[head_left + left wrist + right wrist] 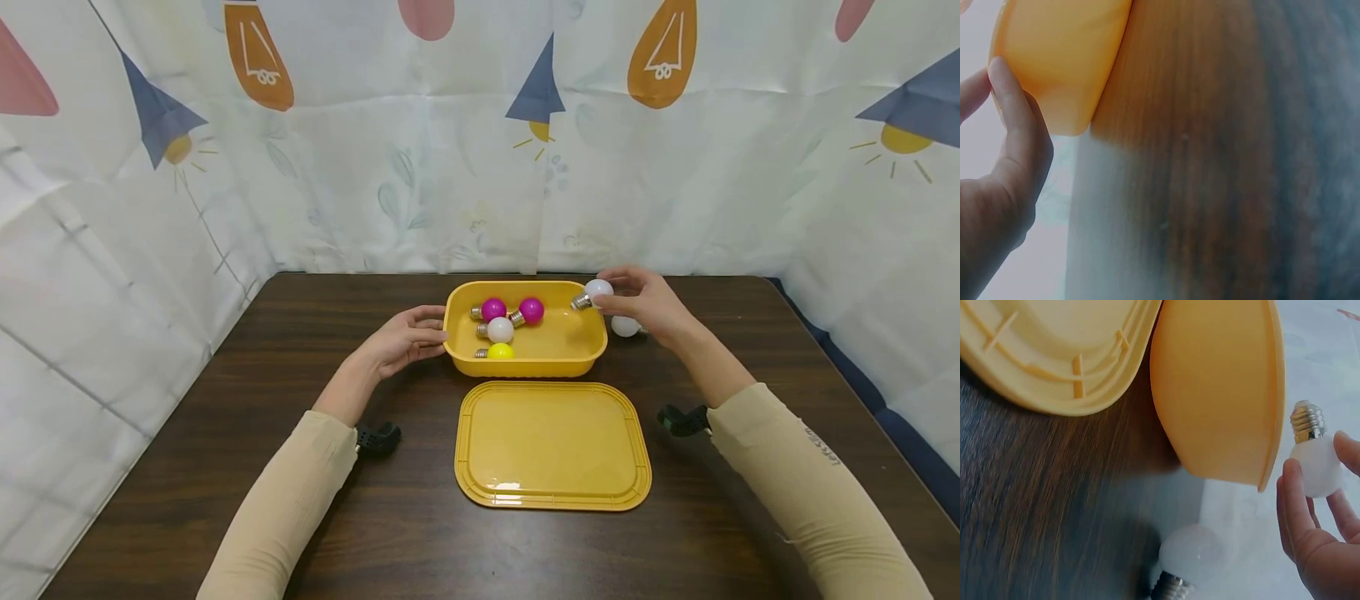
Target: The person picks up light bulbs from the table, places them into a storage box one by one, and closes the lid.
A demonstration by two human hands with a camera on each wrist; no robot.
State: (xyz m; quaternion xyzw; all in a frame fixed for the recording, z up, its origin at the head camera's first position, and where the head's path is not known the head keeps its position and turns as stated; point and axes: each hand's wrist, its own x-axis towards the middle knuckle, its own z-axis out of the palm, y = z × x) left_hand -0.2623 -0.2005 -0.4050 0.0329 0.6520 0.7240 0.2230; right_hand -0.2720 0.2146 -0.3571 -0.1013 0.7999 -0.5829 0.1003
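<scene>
My right hand (643,304) pinches a white light bulb (598,288) by its globe, thumb and fingers around it. The bulb overlaps the right rim of a yellow plastic box (536,367) in the head view, its silver screw base pointing towards the box. Close beneath that hand, a second white bulb (1191,553) lies on the table outside the box. My left hand (408,339) touches the box's left end, its fingertips (999,65) right at the rim. Inside the box lie two magenta bulbs (532,311), a white bulb (501,330) and a yellow bulb (501,351).
A yellow lid (553,446) lies flat on the dark wooden table (337,517), just in front of the box. Behind the table's far edge hangs a white patterned curtain (465,192). A dark strap (378,438) is at each wrist.
</scene>
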